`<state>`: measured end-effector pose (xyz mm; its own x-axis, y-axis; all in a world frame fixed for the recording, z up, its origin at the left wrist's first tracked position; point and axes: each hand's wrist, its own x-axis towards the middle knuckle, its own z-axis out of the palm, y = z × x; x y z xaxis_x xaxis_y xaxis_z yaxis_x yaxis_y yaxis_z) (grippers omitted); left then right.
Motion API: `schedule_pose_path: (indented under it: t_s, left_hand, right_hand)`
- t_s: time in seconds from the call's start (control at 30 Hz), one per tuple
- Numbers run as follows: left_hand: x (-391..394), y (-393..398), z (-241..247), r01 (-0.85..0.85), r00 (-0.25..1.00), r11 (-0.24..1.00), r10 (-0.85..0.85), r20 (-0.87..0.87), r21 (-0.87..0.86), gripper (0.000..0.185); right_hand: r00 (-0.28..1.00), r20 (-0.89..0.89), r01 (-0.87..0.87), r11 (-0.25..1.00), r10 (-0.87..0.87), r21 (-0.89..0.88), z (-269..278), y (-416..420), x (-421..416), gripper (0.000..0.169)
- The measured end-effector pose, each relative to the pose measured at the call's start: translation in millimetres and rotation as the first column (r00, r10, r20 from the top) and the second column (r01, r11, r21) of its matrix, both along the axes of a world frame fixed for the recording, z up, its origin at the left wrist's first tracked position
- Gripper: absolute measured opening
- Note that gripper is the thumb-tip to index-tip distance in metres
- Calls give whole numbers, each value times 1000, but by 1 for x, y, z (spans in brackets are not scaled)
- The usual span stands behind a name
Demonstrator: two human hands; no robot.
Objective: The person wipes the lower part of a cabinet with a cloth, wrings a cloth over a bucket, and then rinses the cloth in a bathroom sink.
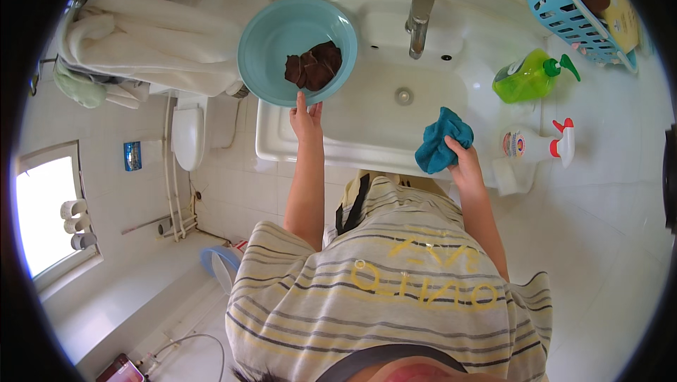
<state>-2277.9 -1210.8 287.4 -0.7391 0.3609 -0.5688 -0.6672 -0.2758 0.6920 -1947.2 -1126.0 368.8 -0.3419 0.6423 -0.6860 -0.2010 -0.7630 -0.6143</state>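
Observation:
My left hand (pixel 307 120) grips the near rim of a light blue plastic basin (pixel 270 38), its thumb inside the rim. In the basin lies a crumpled dark brown cloth (pixel 317 67). The basin sits over the left end of a white ceramic sink (pixel 365 147). My right hand (pixel 465 162) holds a bunched teal cloth (pixel 441 141) above the sink's front edge, on the right. Behind the bowl stands a chrome faucet (pixel 419 22), and the drain (pixel 403 96) is uncovered.
On the sink's right side are a green pump bottle (pixel 526 76), a white spray bottle (pixel 529 144) with a red trigger, and a white sponge-like block (pixel 506 177). A blue slotted basket (pixel 576 20) stands behind. White towels (pixel 153 43) hang left, above a toilet (pixel 188 136).

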Motion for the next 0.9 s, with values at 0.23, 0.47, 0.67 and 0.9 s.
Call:
schedule_pose_path:
  t_s: [0.23,0.47,0.67,0.9]
  left_hand:
    - [-17,-16,1,90,996,995,-90,10,44,44]
    - [-11,-16,23,144,988,988,-147,41,58,56]
    - [1,-20,30,167,982,984,-171,76,64,54]
    - [-5,-19,16,170,980,982,-177,89,83,42]
  right_hand:
    - [1000,9,-5,1000,5,23,-4,12,-33,46]
    - [998,64,-5,1000,5,1,-6,16,-47,47]
    - [999,48,1,1000,-1,-3,-14,17,-45,45]
    - [998,66,-8,1000,8,-6,-15,17,-44,46]
